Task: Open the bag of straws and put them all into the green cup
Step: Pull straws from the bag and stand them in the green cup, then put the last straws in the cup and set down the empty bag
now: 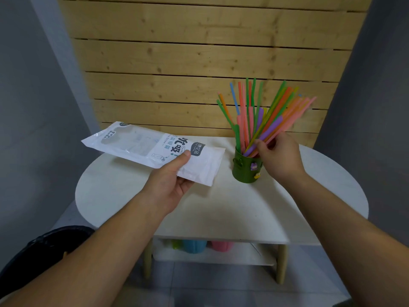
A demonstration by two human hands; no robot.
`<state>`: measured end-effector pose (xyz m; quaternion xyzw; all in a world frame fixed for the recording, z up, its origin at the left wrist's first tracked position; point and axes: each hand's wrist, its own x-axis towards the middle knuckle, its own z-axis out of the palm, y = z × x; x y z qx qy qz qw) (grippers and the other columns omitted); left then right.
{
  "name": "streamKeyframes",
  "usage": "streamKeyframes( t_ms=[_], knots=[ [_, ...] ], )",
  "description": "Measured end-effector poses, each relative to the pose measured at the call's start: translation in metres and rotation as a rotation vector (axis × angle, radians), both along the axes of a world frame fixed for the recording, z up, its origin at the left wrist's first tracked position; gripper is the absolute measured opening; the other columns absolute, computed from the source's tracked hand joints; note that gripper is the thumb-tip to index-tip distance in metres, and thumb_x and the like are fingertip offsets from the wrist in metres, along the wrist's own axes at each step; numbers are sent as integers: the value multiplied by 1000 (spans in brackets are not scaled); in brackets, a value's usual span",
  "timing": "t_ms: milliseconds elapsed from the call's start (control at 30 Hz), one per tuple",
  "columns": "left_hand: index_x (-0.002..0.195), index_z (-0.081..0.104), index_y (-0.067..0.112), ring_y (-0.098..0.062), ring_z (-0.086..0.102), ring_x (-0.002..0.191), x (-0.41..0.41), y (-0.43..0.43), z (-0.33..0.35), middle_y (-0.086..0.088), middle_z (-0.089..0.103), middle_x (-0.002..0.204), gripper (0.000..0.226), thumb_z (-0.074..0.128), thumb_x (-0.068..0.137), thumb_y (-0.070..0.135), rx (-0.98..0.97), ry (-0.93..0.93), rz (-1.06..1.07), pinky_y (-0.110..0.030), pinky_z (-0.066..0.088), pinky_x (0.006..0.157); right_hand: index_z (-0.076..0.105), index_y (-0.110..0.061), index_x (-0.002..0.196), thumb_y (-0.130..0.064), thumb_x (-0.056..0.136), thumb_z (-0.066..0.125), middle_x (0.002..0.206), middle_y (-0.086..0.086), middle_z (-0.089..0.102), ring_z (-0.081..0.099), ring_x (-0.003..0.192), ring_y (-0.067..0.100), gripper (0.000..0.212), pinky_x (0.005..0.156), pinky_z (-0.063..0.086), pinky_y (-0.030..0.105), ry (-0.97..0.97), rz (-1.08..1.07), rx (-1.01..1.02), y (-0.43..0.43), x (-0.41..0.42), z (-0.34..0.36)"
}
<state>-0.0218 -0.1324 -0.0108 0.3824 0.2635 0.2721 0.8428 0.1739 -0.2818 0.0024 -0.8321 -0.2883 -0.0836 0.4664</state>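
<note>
A white plastic straw bag with printed lettering and a clear window hangs flat above the left part of the table; it looks empty. My left hand pinches its near right end, thumb on top. The green cup with small stickers stands upright on the table's right side. Several coloured straws fan out of it. My right hand is at the cup's right rim, fingers curled round a bunch of those straws.
The round white table stands against a wooden slat wall. A lower shelf holds a blue cup and a pink cup. A dark bin sits on the floor at the left.
</note>
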Motion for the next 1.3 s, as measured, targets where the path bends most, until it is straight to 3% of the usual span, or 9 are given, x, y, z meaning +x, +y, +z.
streamKeyframes(
  t_ms=[200,300,400,500,633,700,833,1133,1300],
  knots=[
    [111,70,22,-15,75,96,-2,-1,1,-1,78,109,24,70,90,11,0,-12,-24,-35,60,85,72,-13,95,-27,82,75,83,3,73,68,79,21,20,75,57,39,93,39,17,-8,1,-2],
    [115,70,20,-16,75,97,-3,-2,1,-1,78,110,28,70,90,8,1,-20,-28,-35,60,85,64,-16,95,-33,73,84,75,-2,67,63,70,13,34,65,50,31,181,57,17,-17,-7,-1],
    [117,69,19,-17,75,98,-4,-5,2,-3,78,112,29,69,90,6,-1,-31,-33,-35,61,83,53,-14,90,-45,69,85,81,3,61,60,74,21,49,59,47,34,271,-78,-156,-30,-17,4],
    [121,67,19,-18,75,97,-6,-8,4,-4,77,113,33,68,91,6,-5,-48,-59,-34,63,79,64,-4,94,-53,81,72,82,12,68,66,69,25,51,61,58,36,647,65,-212,-39,-40,10],
    [114,70,19,-18,75,92,-17,-15,9,-4,78,111,28,68,90,6,38,9,-155,-32,61,76,65,-2,112,-50,94,56,95,16,74,73,81,30,51,77,61,42,1096,419,137,-24,-83,14],
    [109,71,19,-19,76,88,-31,-15,12,-4,79,108,25,66,90,4,70,56,-196,-33,60,78,66,-3,115,-35,101,50,100,14,76,74,86,30,38,81,60,44,1102,499,281,-11,-100,14],
    [120,69,15,-19,76,91,-71,-3,12,-6,77,113,29,63,92,7,53,77,-142,-34,62,78,66,1,111,-19,104,44,91,15,77,74,72,23,30,67,61,34,1002,552,288,11,-130,7],
    [125,65,10,-25,75,100,-199,16,-12,-11,75,117,29,53,103,23,-166,82,204,-41,63,78,69,6,101,-18,101,53,91,24,76,74,73,32,29,61,59,32,1045,642,126,64,-227,-21],
    [126,62,8,-24,78,75,-266,13,-48,-12,80,96,28,53,103,21,-272,228,405,-39,64,59,68,8,99,-19,100,55,85,22,74,72,62,23,30,52,57,28,1164,730,22,89,-276,-46]
  ],
)
